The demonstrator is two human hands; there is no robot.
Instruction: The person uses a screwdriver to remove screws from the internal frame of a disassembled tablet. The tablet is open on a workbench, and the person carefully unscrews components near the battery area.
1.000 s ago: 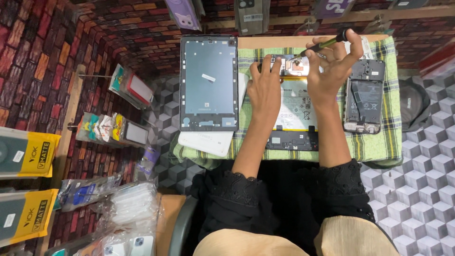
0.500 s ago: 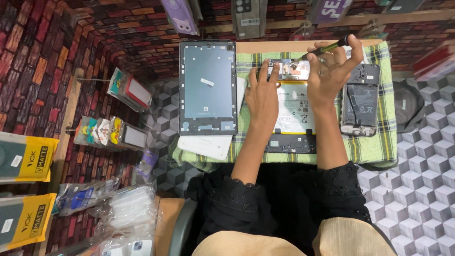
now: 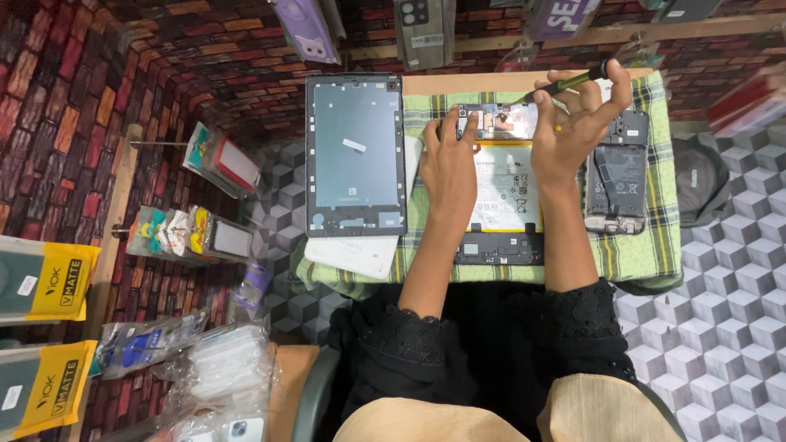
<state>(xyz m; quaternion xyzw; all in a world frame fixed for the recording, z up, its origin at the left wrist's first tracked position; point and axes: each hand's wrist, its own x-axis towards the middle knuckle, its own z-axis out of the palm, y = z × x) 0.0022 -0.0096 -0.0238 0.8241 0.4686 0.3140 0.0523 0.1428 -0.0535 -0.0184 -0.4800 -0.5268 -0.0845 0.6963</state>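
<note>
An opened tablet (image 3: 501, 196) with its white battery and circuit board exposed lies on a green checked cloth (image 3: 647, 245). My left hand (image 3: 449, 164) rests on the tablet's left side, fingertips at the upper board. A green-handled screwdriver (image 3: 573, 82) is gripped in my right hand (image 3: 573, 123), its tip pointing left onto the upper board. A detached tablet back frame (image 3: 355, 155), grey-blue inside, lies to the left of my left hand.
An opened phone (image 3: 616, 176) lies right of my right hand on the cloth. A white flat piece (image 3: 352, 255) sits under the frame. Packaged accessories (image 3: 188, 233) hang at left, yellow boxes (image 3: 49, 282) and plastic bags (image 3: 221, 360) lower left. Phone cases (image 3: 422, 29) hang above.
My hands stay on the tablet's upper board; the screwdriver has shifted only slightly. The view has moved a little, nothing else differs.
</note>
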